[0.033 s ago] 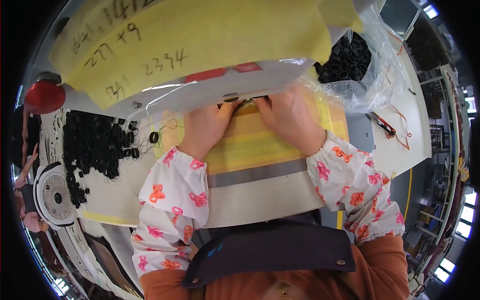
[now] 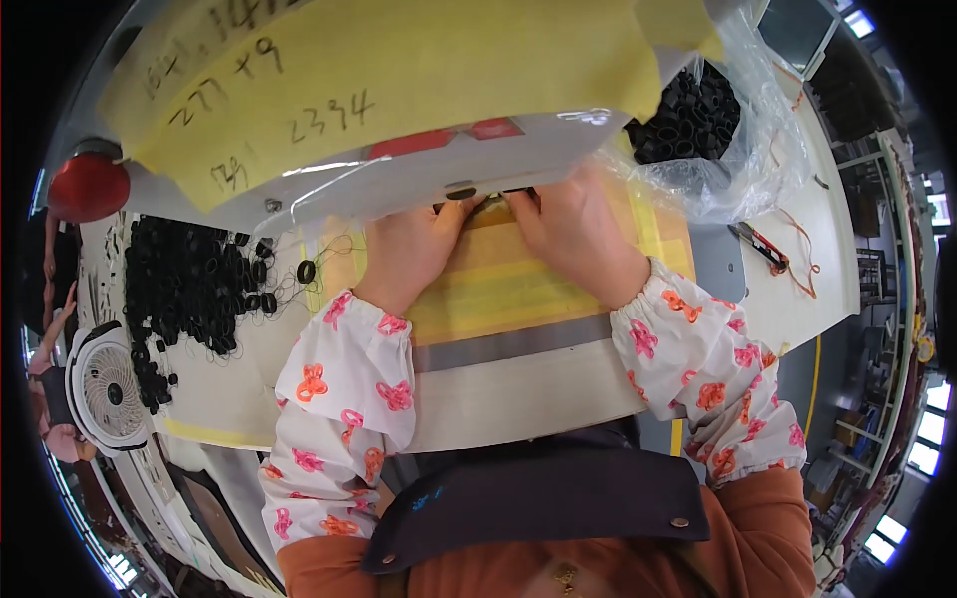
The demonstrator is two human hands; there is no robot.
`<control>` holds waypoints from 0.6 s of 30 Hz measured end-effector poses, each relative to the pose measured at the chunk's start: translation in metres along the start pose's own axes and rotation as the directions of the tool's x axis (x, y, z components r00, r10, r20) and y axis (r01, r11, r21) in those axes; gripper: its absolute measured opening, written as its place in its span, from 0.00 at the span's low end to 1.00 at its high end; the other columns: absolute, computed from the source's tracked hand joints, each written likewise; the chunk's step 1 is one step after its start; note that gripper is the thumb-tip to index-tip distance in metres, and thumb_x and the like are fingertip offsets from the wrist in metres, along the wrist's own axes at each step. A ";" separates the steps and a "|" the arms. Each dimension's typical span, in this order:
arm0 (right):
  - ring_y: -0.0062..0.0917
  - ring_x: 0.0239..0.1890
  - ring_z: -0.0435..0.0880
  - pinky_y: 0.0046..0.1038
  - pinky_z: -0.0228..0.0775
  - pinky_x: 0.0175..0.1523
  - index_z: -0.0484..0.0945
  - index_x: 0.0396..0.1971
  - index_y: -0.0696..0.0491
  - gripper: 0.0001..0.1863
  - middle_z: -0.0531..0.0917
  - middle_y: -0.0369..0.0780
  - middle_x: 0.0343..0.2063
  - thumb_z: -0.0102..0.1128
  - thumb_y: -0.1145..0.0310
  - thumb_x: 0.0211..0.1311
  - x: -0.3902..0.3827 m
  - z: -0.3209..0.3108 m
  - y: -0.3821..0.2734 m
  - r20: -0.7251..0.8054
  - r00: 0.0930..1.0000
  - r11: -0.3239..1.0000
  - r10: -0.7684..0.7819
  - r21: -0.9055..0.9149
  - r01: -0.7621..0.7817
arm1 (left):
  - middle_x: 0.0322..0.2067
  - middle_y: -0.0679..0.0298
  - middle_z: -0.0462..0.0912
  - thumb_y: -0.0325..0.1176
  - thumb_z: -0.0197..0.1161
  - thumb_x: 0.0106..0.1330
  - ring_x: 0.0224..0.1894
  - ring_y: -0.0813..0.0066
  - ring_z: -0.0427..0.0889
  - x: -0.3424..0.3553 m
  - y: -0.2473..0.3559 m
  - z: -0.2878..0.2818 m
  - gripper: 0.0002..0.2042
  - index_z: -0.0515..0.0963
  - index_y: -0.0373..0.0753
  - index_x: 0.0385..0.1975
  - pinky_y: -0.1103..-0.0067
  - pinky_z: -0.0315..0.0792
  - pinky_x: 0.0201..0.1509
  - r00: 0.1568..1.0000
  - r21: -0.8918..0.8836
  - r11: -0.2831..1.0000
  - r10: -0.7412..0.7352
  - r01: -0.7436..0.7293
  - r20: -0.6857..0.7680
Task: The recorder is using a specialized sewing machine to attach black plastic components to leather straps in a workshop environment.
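Note:
Both hands meet under the front of a pale machine head [image 2: 439, 184], their fingertips partly hidden by it. My left hand [image 2: 411, 249] is closed, thumb and fingers pinched at a small black piece [image 2: 480, 207]. From the other side my right hand [image 2: 578, 234] pinches at the same spot, fingers bent and a dark edge showing beside them. Most of the piece is covered, so its shape cannot be made out. Beneath the hands lies a work surface covered with yellow tape [image 2: 498, 289]. White flowered sleeve covers reach up to both wrists.
On the left is a heap of black rings with loose threads [image 2: 189, 284], one ring [image 2: 306, 271] apart. A plastic bag of black rings [image 2: 693, 115] stands at right, near a red-and-black thread snipper [image 2: 763, 249]. A white fan [image 2: 110, 389] and another person's arm [image 2: 58, 334] are far left.

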State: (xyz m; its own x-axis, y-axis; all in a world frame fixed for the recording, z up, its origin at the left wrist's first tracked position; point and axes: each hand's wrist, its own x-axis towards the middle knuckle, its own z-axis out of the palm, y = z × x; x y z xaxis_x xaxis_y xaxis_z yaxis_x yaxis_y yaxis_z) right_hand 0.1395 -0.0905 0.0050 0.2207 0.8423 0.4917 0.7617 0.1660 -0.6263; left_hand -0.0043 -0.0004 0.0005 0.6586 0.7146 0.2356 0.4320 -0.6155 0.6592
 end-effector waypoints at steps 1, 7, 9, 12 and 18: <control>0.45 0.25 0.74 0.39 0.67 0.29 0.68 0.24 0.58 0.04 0.74 0.48 0.22 0.53 0.78 0.47 0.000 0.000 -0.001 0.020 0.999 0.999 0.041 -0.010 -0.041 | 0.19 0.63 0.77 0.42 0.60 0.56 0.21 0.75 0.73 0.001 -0.002 0.002 0.13 0.78 0.37 0.31 0.79 0.66 0.26 1.000 -0.016 1.000 -0.002 0.002 -0.018; 0.44 0.26 0.74 0.39 0.67 0.31 0.68 0.24 0.58 0.05 0.74 0.49 0.23 0.54 0.78 0.47 0.002 0.004 0.001 0.043 0.997 0.998 0.061 -0.021 -0.060 | 0.19 0.63 0.78 0.40 0.59 0.55 0.21 0.73 0.74 0.001 0.008 -0.006 0.11 0.79 0.39 0.30 0.77 0.66 0.27 0.985 -0.079 0.985 -0.149 0.156 0.091; 0.44 0.27 0.74 0.39 0.67 0.31 0.68 0.24 0.59 0.04 0.74 0.49 0.23 0.54 0.78 0.47 0.000 0.006 0.001 0.024 0.999 0.999 0.047 0.005 -0.047 | 0.21 0.61 0.80 0.38 0.58 0.55 0.24 0.67 0.78 0.000 0.003 -0.004 0.09 0.79 0.41 0.29 0.75 0.68 0.29 0.983 -0.043 0.986 -0.156 0.161 0.098; 0.44 0.27 0.74 0.38 0.67 0.32 0.68 0.23 0.59 0.04 0.74 0.49 0.23 0.53 0.78 0.47 0.002 0.003 -0.003 0.060 0.989 0.991 0.132 0.017 -0.133 | 0.22 0.61 0.80 0.39 0.58 0.55 0.25 0.69 0.78 -0.002 0.000 -0.003 0.10 0.79 0.41 0.30 0.76 0.68 0.29 0.997 -0.032 0.996 -0.080 0.081 0.010; 0.44 0.27 0.74 0.38 0.67 0.31 0.69 0.23 0.59 0.04 0.74 0.49 0.22 0.53 0.78 0.47 0.003 0.005 0.001 0.041 0.995 0.994 0.088 0.055 -0.090 | 0.15 0.67 0.77 0.43 0.61 0.55 0.17 0.84 0.69 0.000 0.005 -0.006 0.14 0.79 0.38 0.29 0.82 0.63 0.23 0.980 -0.053 0.979 -0.192 0.195 0.059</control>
State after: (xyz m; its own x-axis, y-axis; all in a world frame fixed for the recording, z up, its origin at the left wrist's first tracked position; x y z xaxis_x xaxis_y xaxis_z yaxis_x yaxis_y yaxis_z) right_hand 0.1377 -0.0849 0.0024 0.2615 0.8738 0.4100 0.7040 0.1179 -0.7003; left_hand -0.0057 -0.0019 0.0083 0.5988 0.7985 0.0619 0.5190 -0.4457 0.7294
